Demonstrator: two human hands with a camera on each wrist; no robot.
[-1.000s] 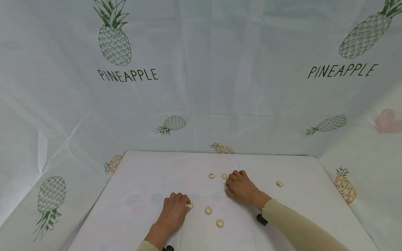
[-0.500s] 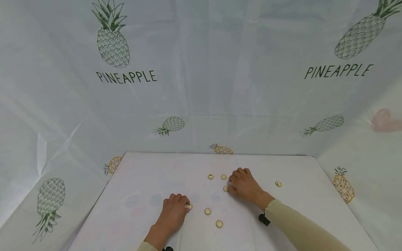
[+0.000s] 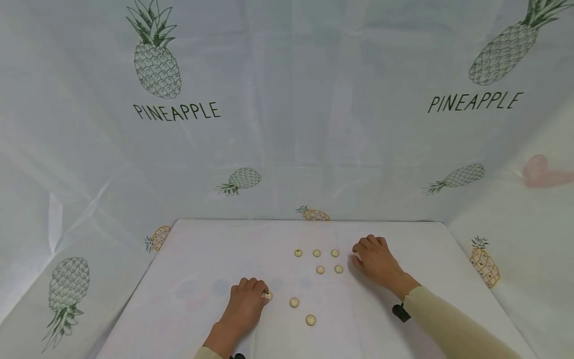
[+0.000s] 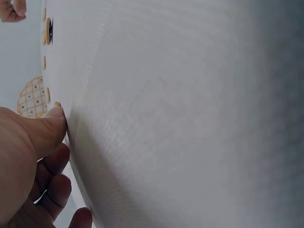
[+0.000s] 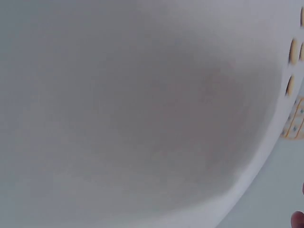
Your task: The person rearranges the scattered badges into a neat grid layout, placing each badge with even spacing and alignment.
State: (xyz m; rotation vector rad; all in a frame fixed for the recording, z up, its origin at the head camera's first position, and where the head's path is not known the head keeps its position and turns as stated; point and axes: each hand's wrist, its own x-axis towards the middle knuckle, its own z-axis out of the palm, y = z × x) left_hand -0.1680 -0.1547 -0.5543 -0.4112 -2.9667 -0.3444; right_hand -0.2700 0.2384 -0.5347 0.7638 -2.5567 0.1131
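soft diffuse light, faint shadows; right wrist view dim, blurry

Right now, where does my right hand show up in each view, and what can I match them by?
Head: right of centre, low, beside the round pieces without touching them: your right hand.
Left wrist: top left corner, cut off by the frame.
Right wrist: bottom right edge, only bits of fingers.
Shared landmark: pale round pieces, along the left edge in left wrist, upper right in right wrist.
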